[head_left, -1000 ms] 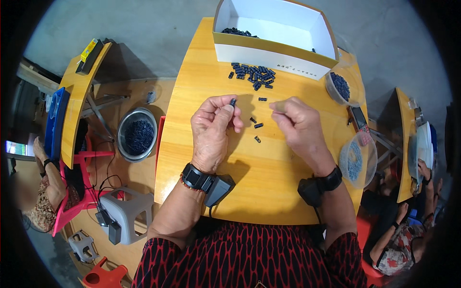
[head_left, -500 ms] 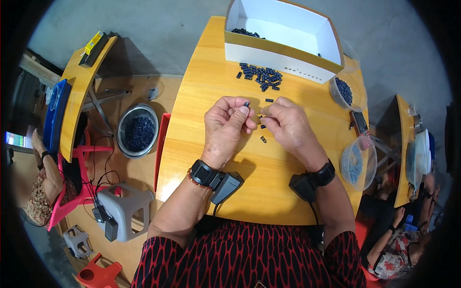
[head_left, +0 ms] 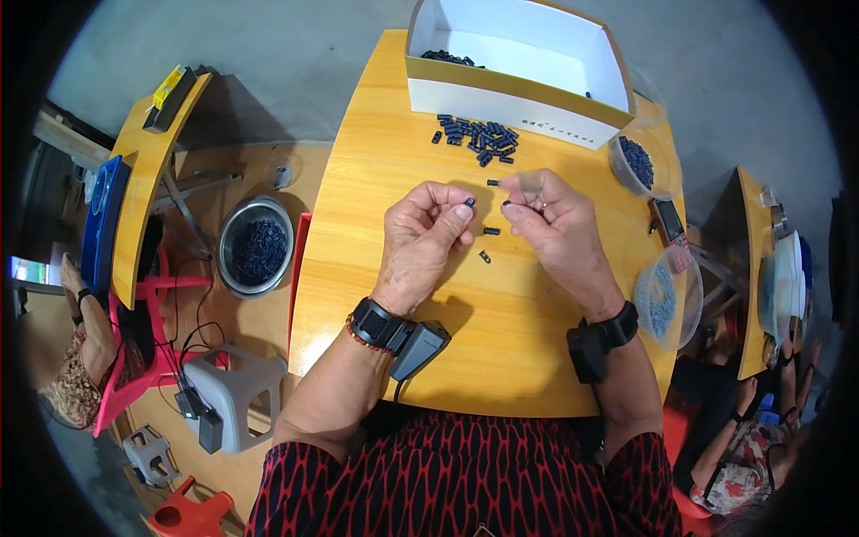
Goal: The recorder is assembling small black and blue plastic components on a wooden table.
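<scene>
Above the wooden table, my left hand (head_left: 420, 231) pinches a small dark cylindrical piece (head_left: 469, 202) between thumb and forefinger. My right hand (head_left: 557, 224), a little apart from it, is closed in a pinch on a tiny dark piece (head_left: 506, 204) whose kind is too small to tell. Between the hands a few loose dark pieces lie on the wood: one small dark cylinder (head_left: 491, 231), another (head_left: 484, 257) nearer me, and one (head_left: 493, 183) farther off. Beyond them is a pile of dark cylinders (head_left: 483, 137).
A white and gold box (head_left: 501, 103) with dark pieces inside stands at the far edge. Along the right lie a tub of dark parts (head_left: 637, 166), a phone-like device (head_left: 667, 222) and a tub of grey-blue small parts (head_left: 658, 300). A metal bowl (head_left: 257, 246) and grey stool (head_left: 234, 398) are left. Two other people sit nearby.
My right hand has shifted to the right and now pinches a tiny dark piece away from the table. My left hand still holds its cylinder, slightly farther right.
</scene>
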The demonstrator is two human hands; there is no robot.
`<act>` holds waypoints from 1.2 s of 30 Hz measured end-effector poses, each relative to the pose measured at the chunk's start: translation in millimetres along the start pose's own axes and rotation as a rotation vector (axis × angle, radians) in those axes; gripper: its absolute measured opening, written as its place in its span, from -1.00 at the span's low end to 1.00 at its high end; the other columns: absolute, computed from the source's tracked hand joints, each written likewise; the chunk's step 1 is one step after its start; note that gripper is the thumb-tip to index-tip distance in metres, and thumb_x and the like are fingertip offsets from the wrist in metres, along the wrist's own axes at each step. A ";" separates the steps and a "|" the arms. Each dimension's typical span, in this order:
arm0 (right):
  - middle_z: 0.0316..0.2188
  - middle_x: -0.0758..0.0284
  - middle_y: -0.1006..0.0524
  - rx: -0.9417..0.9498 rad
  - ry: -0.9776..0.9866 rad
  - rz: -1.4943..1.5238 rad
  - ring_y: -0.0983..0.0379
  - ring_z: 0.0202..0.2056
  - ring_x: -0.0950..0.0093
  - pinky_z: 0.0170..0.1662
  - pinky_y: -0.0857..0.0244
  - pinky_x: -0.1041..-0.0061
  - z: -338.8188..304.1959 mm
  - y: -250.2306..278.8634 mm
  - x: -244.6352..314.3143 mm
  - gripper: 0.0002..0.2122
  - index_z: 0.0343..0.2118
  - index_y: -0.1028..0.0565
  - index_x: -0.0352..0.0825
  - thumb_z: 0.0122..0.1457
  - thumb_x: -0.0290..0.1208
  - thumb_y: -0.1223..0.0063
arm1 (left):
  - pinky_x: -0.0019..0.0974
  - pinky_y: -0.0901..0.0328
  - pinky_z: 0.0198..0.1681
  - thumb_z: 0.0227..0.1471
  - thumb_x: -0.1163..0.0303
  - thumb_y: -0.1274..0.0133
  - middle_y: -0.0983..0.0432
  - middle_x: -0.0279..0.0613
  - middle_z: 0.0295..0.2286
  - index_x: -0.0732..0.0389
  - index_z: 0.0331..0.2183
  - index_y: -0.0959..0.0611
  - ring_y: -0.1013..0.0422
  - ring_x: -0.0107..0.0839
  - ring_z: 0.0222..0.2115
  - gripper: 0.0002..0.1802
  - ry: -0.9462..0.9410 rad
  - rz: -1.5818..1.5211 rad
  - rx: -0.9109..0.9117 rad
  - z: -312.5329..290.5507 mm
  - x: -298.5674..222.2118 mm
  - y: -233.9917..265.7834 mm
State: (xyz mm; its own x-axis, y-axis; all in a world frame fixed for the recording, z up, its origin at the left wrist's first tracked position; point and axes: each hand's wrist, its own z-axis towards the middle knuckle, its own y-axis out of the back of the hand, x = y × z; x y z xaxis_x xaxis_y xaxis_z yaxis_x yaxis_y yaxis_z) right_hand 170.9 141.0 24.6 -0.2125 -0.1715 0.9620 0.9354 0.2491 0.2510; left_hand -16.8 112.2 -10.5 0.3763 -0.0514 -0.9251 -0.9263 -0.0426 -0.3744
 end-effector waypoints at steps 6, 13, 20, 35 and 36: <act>-0.32 0.31 -0.61 -0.007 -0.062 0.329 -0.54 -0.37 0.60 -0.32 -0.41 0.61 3.5 2.6 -2.1 -0.88 -0.17 -0.55 -0.41 0.25 -0.59 -0.11 | -0.46 -0.40 -0.45 0.19 0.54 -0.13 -0.61 -0.18 -0.41 0.32 -0.21 -0.60 -0.49 -0.54 -0.52 -0.89 0.018 -0.069 0.044 1.3 3.6 1.0; -0.34 0.31 -0.60 0.006 -0.031 0.526 -0.51 -0.38 0.62 -0.33 -0.39 0.64 3.9 4.1 -21.2 -0.88 -0.17 -0.56 -0.39 0.25 -0.61 -0.10 | -0.46 -0.40 -0.42 0.19 0.53 -0.13 -0.60 -0.19 -0.42 0.32 -0.23 -0.59 -0.47 -0.52 -0.51 -0.89 0.054 -0.074 0.092 -1.6 0.1 -0.8; -0.32 0.33 -0.62 -0.011 0.001 0.362 -0.53 -0.38 0.63 -0.31 -0.40 0.64 0.0 -1.0 -11.1 -0.89 -0.19 -0.58 -0.41 0.24 -0.63 -0.11 | -0.50 -0.38 -0.40 0.19 0.50 -0.16 -0.59 -0.23 -0.42 0.29 -0.22 -0.59 -0.45 -0.56 -0.51 -0.88 0.108 -0.054 0.144 -2.7 -3.5 -0.4; -0.36 0.34 -0.65 -0.034 0.131 0.146 -0.55 -0.33 0.63 -0.22 -0.46 0.61 -3.8 -9.4 -2.7 -0.94 -0.28 -0.60 -0.46 0.19 -0.65 -0.18 | -0.54 -0.35 -0.51 0.20 0.45 -0.15 -0.58 -0.23 -0.44 0.25 -0.23 -0.60 -0.46 -0.57 -0.56 -0.89 0.179 -0.219 0.224 -4.6 1.2 2.7; -0.36 0.34 -0.65 -0.034 0.131 0.146 -0.55 -0.33 0.63 -0.22 -0.46 0.61 -3.6 -9.3 -4.0 -0.94 -0.28 -0.60 -0.46 0.19 -0.65 -0.18 | -0.54 -0.35 -0.52 0.21 0.44 -0.15 -0.58 -0.23 -0.44 0.25 -0.23 -0.60 -0.46 -0.57 -0.57 -0.88 0.193 -0.246 0.225 -4.9 1.8 2.6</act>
State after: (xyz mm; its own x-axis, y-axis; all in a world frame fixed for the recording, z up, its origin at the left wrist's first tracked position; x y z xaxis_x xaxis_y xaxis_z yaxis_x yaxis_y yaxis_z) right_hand 164.1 136.0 18.0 -0.0379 -0.2587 0.9652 0.9629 0.2487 0.1045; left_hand -18.4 107.1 -12.8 0.5649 -0.2548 -0.7848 -0.7811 0.1416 -0.6082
